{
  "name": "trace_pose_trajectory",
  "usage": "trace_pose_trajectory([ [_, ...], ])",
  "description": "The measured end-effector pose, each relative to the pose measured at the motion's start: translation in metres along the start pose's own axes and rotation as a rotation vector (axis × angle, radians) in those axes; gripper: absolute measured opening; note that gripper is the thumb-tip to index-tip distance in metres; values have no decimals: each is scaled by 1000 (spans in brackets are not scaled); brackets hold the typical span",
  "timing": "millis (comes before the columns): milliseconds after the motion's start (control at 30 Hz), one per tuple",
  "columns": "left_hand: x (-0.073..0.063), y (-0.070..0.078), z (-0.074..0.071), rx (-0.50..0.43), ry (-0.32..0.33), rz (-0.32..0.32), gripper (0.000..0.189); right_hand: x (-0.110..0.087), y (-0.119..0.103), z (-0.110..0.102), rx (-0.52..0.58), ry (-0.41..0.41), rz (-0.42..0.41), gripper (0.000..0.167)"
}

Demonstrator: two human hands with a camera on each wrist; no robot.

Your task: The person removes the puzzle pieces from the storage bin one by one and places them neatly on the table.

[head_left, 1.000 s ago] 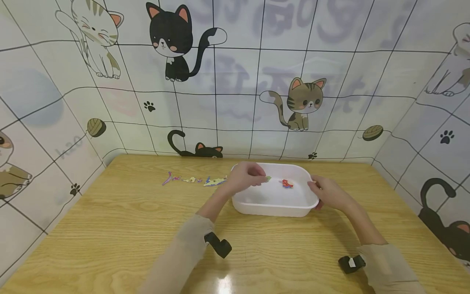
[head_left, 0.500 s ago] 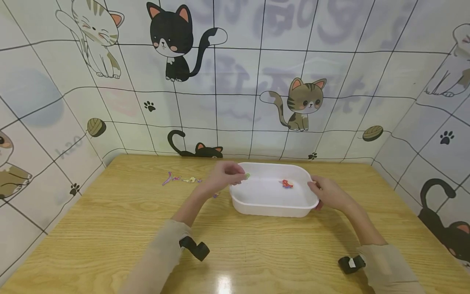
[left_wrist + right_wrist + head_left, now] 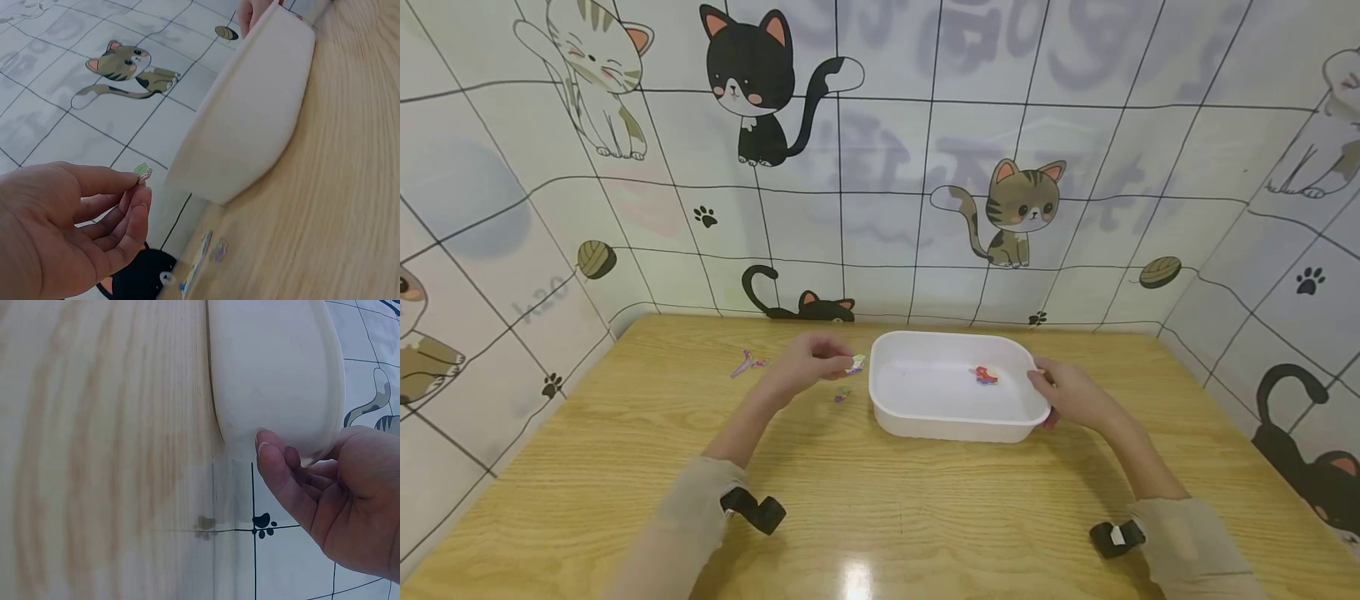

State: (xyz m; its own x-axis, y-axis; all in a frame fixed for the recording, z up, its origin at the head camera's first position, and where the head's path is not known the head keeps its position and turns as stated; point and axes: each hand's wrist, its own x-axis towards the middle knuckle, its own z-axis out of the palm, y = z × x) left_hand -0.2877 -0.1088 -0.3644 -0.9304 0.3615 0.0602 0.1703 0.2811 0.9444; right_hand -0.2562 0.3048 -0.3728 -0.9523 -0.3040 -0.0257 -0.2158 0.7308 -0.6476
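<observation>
My left hand (image 3: 805, 365) is raised just left of a white plastic basin (image 3: 958, 427). Between thumb and forefinger it pinches a small flat piece (image 3: 142, 169), pale green with a whitish edge; its kind is too small to make out. My right hand (image 3: 1072, 393) grips the basin's right end, thumb at the rim and fingers curled beneath, as the right wrist view shows. A red and blue cut-out (image 3: 984, 375) lies inside the basin. On the table under the left hand are a small purple-green piece (image 3: 842, 394) and a long thin piece (image 3: 199, 261), largely hidden in the head view.
Farther left on the wooden table (image 3: 880, 500) lie a purple forked piece (image 3: 745, 363) and a small pink one (image 3: 761, 362). Cat-printed sheeting (image 3: 887, 208) rises behind the table and along both sides. Each sleeve carries a black wrist camera.
My left hand has drawn left from over the basin to beside it, keeping the green piece pinched. The purple-green piece below it has come into sight. My right hand has stayed on the basin.
</observation>
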Motion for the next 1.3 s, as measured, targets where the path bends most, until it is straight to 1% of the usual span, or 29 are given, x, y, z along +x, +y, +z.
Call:
trace_pose_trajectory([
  [267,-11,-15,-15,45,15,-37,21,0,2,1,11,-3,6,47],
  [467,-14,-24,-23,79,25,-65,16,0,2,1,6,-4,20,50],
  [567,-14,-27,-24,113,24,-70,14,0,1,1,9,-6,25,51],
  [733,-15,-32,-24,197,37,-71,11,1,1,1,2,-5,22,50],
  [833,-15,-34,-24,239,47,-102,9,1,1,2,-1,-2,20,49],
  [900,-15,-35,-24,247,47,-133,8,1,1,2,-2,-2,21,49],
  [1000,-15,-38,-24,243,37,-152,7,1,1,2,-5,-2,21,48],
  [1167,-13,-42,-24,244,33,-132,5,1,1,1,-5,-1,13,45],
  [1300,-13,-42,-24,242,35,-123,5,1,2,1,-5,0,8,43],
])
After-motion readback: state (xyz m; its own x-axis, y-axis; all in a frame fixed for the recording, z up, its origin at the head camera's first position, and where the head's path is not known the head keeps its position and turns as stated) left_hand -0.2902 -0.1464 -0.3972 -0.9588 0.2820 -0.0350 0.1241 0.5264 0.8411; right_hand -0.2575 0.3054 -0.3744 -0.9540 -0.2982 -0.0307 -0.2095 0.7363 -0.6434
